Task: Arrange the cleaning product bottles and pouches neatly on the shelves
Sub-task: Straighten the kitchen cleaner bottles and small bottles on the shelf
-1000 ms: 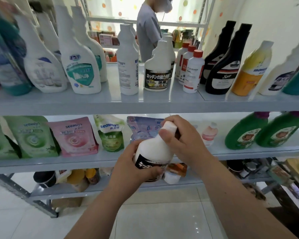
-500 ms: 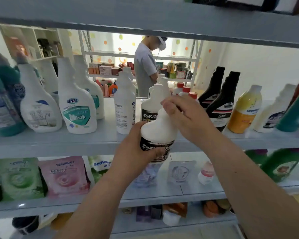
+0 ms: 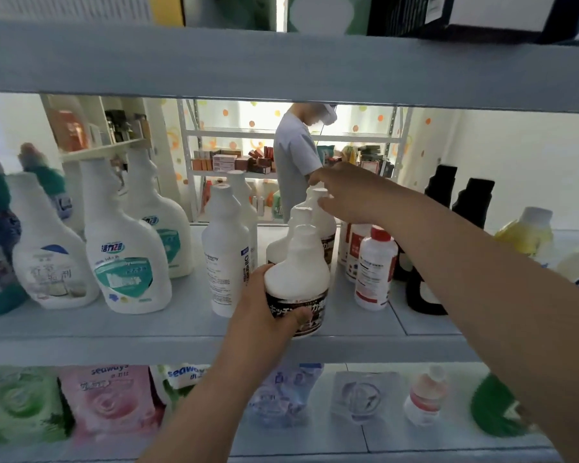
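My left hand (image 3: 261, 305) grips a white bottle with a black label (image 3: 298, 262) around its base. The bottle stands upright near the front edge of the middle shelf (image 3: 114, 332). Just behind it are two more bottles of the same kind. My right hand (image 3: 348, 192) reaches over them and pinches the cap of the rearmost bottle (image 3: 326, 225) between thumb and fingers. On the lower shelf stands a row of pouches: green, pink (image 3: 111, 402), and a bluish one partly hidden by my left arm.
White spray bottles (image 3: 127, 259) and a tall white bottle (image 3: 224, 252) stand left of my hands. Red-capped bottles (image 3: 375, 269), black bottles (image 3: 468, 202) and a yellow one (image 3: 525, 232) stand to the right. The upper shelf board (image 3: 281, 68) hangs overhead. A person (image 3: 295, 162) stands behind the rack.
The black-labelled bottle went from in front of the lower shelf up onto the middle shelf. My right hand left its neck and reached back to the rear bottle's cap.
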Action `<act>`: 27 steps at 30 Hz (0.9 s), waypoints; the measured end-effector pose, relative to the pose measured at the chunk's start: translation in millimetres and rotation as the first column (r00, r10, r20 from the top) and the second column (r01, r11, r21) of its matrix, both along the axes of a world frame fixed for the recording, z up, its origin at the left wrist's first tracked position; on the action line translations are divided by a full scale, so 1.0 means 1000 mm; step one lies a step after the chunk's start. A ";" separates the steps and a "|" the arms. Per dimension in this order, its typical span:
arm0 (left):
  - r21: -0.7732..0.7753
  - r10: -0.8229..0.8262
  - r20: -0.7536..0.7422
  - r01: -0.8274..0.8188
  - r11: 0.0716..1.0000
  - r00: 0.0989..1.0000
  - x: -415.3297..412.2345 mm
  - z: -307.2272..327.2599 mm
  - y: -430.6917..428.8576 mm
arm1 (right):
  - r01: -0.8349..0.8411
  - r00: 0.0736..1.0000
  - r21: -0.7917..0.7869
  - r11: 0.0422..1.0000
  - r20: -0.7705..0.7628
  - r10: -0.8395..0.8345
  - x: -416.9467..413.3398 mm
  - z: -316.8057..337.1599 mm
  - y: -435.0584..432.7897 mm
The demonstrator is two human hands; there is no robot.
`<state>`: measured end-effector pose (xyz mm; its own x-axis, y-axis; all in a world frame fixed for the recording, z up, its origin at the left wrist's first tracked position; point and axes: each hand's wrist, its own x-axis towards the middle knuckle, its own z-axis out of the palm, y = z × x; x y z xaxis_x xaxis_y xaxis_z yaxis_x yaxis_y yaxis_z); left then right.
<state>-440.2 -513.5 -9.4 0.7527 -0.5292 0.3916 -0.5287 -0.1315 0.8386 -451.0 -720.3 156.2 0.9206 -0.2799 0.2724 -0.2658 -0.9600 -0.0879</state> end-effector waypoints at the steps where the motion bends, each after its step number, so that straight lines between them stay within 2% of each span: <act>1: -0.004 0.007 0.004 -0.007 1.000 1.000 0.002 -0.003 -0.002 | 0.005 1.000 -0.040 0.999 -0.027 -0.006 0.006 -0.001 -0.007; 4: 0.007 0.058 0.051 -0.059 0.998 0.997 0.003 -0.012 -0.006 | 0.021 0.993 -0.081 0.996 -0.110 -0.030 0.023 0.000 -0.022; 7: 0.007 0.101 0.150 -0.104 0.995 0.984 0.002 -0.021 -0.011 | 0.011 0.966 -0.049 0.999 -0.259 -0.023 0.035 0.003 -0.027; 10: 0.002 0.090 0.139 -0.091 0.996 0.986 0.000 -0.020 -0.016 | -0.019 0.963 -0.107 0.994 -0.268 -0.011 0.041 0.000 -0.031; 15: 0.005 0.090 0.149 -0.092 0.996 0.985 0.003 -0.019 -0.022 | -0.005 0.975 -0.108 0.994 -0.222 -0.019 0.052 -0.003 -0.034; 19: -0.015 0.078 0.119 -0.077 0.997 0.990 0.003 -0.021 -0.022 | -0.005 0.988 -0.076 0.997 -0.155 -0.007 0.045 -0.001 -0.029; 27: -0.004 0.044 0.078 -0.043 0.999 0.996 0.003 -0.019 -0.019 | 0.084 0.973 0.002 0.996 0.216 -0.083 -0.004 0.017 0.000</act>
<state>-437.5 -532.5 -28.0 0.7421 -0.4956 0.4514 -0.5865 -0.1539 0.7952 -455.4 -720.4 173.4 0.8133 -0.3507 0.4644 -0.3206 -0.9360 -0.1453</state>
